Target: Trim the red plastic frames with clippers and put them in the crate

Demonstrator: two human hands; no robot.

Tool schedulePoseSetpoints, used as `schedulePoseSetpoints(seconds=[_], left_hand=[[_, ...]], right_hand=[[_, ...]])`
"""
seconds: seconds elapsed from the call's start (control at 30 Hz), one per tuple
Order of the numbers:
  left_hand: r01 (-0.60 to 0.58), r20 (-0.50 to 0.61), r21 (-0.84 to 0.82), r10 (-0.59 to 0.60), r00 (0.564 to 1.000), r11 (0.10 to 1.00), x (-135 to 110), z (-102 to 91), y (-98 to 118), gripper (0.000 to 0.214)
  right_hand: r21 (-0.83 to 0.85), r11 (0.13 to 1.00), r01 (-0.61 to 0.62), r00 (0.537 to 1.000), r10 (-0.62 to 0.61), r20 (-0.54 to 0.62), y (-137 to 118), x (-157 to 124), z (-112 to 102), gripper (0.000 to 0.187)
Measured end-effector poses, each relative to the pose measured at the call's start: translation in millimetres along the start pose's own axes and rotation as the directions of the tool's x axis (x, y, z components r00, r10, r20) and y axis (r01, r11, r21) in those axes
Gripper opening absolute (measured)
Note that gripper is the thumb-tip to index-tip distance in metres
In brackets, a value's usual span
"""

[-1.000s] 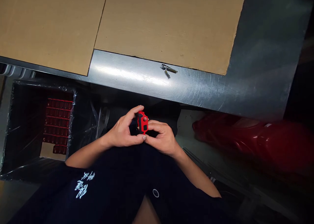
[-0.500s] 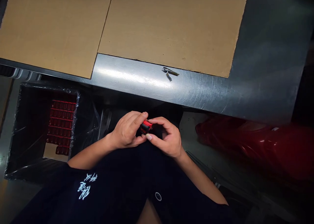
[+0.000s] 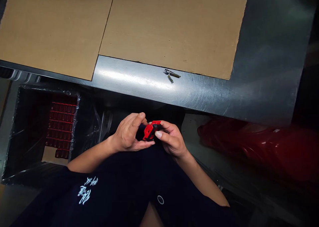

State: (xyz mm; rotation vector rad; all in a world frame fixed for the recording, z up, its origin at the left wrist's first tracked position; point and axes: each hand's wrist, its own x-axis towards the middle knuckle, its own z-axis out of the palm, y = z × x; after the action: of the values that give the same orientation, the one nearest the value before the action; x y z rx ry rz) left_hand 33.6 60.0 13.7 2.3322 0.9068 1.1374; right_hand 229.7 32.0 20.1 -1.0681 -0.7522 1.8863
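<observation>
A small red and black plastic part point(image 3: 150, 131) sits between both hands, below the table edge and above my lap. My right hand point(image 3: 170, 139) pinches it with thumb and fingers closed on its right side. My left hand point(image 3: 129, 134) curls round its left side, thumb under it and forefinger over it. A small metal clip point(image 3: 170, 74) lies on the steel table point(image 3: 139, 79) just above my hands, touched by neither hand.
Two brown cardboard sheets point(image 3: 171, 24) cover most of the table. A black plastic-lined crate point(image 3: 32, 127) at the lower left holds rows of several red parts point(image 3: 59, 127). A red plastic bag point(image 3: 261, 150) lies on the right under the table.
The red part has been turned between my fingers, from upright to tilted with its broad red face showing. Both hands stayed in the same place below the table edge.
</observation>
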Motion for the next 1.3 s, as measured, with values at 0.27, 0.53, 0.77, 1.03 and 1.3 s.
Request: schedulePoseSetpoints(seconds=[0.27, 0.53, 0.77, 1.03, 1.3], left_hand=[[0.145, 0.091, -0.199, -0.129, 0.987, 0.969, 0.8, -2.6, 1.1, 0.12], [0.295, 0.153, -0.236, -0.264, 0.952, 0.926, -0.3, -5.7, 1.6, 0.09], [0.58, 0.383, -0.634, -0.444, 0.81, 0.511, -10.8, -6.4, -4.1, 0.082], [0.654, 0.566, -0.754, -0.445, 0.694, 0.059, -13.5, -7.4, -9.1, 0.062], [0.403, 0.247, -0.886, -0.501, 0.829, 0.23, -18.6, -6.3, -7.1, 0.081]], right_hand=[[0.23, 0.937, -0.263, 0.965, 0.254, 0.07, 0.9, 4.4, 4.1, 0.04], [0.234, 0.934, -0.269, 0.963, 0.264, 0.054, -2.6, 6.2, 8.5, 0.041], [-0.382, 0.911, 0.154, 0.987, -0.125, 0.1, -23.0, 5.9, 1.8, 0.015], [-0.783, 0.233, 0.577, 0.809, -0.295, 0.509, -51.7, 9.3, 2.5, 0.012], [-0.961, 0.186, 0.205, 0.785, -0.617, 0.048, -87.2, 68.6, -33.1, 0.035]])
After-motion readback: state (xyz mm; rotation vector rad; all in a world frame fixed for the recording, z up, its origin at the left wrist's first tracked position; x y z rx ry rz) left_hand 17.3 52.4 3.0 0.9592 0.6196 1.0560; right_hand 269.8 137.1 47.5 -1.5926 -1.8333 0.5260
